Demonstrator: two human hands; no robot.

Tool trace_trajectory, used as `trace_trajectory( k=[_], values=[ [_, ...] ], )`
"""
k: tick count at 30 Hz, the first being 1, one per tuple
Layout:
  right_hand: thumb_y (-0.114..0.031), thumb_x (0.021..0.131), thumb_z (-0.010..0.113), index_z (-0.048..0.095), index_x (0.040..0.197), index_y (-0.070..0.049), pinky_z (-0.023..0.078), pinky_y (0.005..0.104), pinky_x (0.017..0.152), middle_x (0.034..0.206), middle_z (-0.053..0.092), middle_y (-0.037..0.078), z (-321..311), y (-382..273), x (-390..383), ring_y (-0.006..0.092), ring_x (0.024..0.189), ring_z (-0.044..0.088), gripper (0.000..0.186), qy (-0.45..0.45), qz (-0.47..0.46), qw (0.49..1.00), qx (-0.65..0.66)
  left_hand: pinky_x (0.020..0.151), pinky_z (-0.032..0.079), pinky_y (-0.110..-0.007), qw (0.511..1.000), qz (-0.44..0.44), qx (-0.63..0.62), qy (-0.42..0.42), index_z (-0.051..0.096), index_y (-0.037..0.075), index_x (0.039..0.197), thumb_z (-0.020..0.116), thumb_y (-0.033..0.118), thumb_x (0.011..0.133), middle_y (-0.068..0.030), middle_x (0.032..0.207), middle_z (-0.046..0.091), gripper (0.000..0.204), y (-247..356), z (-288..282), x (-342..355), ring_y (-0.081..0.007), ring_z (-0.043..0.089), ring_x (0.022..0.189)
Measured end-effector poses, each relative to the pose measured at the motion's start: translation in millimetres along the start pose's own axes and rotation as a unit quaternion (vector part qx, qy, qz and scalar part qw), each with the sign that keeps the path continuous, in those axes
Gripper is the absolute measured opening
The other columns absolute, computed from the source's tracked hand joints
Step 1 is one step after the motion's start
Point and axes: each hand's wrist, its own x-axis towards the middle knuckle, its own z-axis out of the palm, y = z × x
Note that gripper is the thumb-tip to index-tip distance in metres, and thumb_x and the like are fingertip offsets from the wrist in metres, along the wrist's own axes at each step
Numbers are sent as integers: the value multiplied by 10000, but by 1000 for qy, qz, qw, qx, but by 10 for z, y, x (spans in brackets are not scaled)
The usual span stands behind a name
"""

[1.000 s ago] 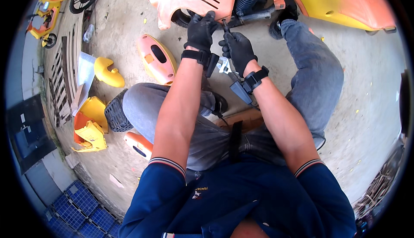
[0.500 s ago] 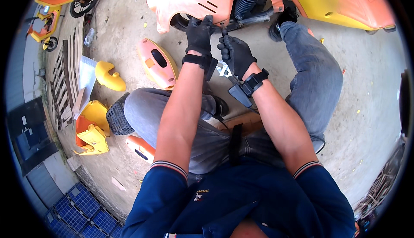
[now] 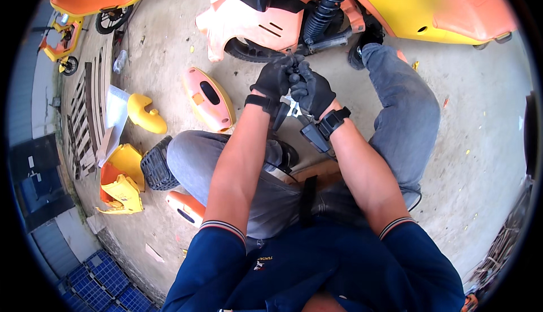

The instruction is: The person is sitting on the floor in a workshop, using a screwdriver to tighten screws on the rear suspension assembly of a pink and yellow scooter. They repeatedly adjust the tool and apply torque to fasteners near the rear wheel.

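Note:
Both my hands wear black gloves and meet just short of the scooter's pink rear fender panel (image 3: 257, 29). My left hand (image 3: 274, 78) is closed, its fingertips pressed against those of the right. My right hand (image 3: 313, 90) is curled, with the fingers bent in toward the palm. Something small and dark seems to sit between the fingertips; its kind is hidden by the gloves. Beyond the hands are the scooter's wheel (image 3: 251, 51) and a black coil-spring shock absorber (image 3: 323, 18). Below my right hand lies a shiny silvery piece (image 3: 293, 107), partly covered.
A pink-and-yellow oval body panel (image 3: 207, 98) lies left of my arms. Further left are a yellow curved part (image 3: 147, 114), a yellow-orange shell (image 3: 123, 179), a black grated basket (image 3: 159, 165) and wooden pallets (image 3: 85, 117). The scooter's yellow bodywork (image 3: 401, 7) overhangs my right leg.
Both hands have drawn back from the fender panel toward me and come together. The thin dark tool held by my right hand at the panel no longer shows clearly. The view has tilted slightly upward.

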Motion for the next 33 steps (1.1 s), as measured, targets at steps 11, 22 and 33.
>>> trace_trajectory(
  k=[11,22,33],
  values=[
    [-219,797,649,528,834,24,477,273,464,722,618,84,432,99,-78,128,554,580,274,296,-155,783,-524,665,477,-268,948,81,293,100,623,43,985,528,124,883,-66,897,652,162,75,104,-63,-125,591,730],
    [-230,924,529,561,906,-34,420,234,487,705,567,27,114,141,12,91,537,490,200,158,-93,958,-218,703,509,-307,951,105,290,-13,596,43,1087,533,92,854,-111,1020,652,246,147,71,-93,-238,633,837],
    [-288,908,550,550,864,-44,429,240,462,685,577,42,112,166,-4,96,512,507,249,208,-117,945,-226,762,492,-317,988,-14,148,38,619,47,1025,519,56,837,-90,1013,653,213,259,209,-142,-224,624,909]
  ],
)
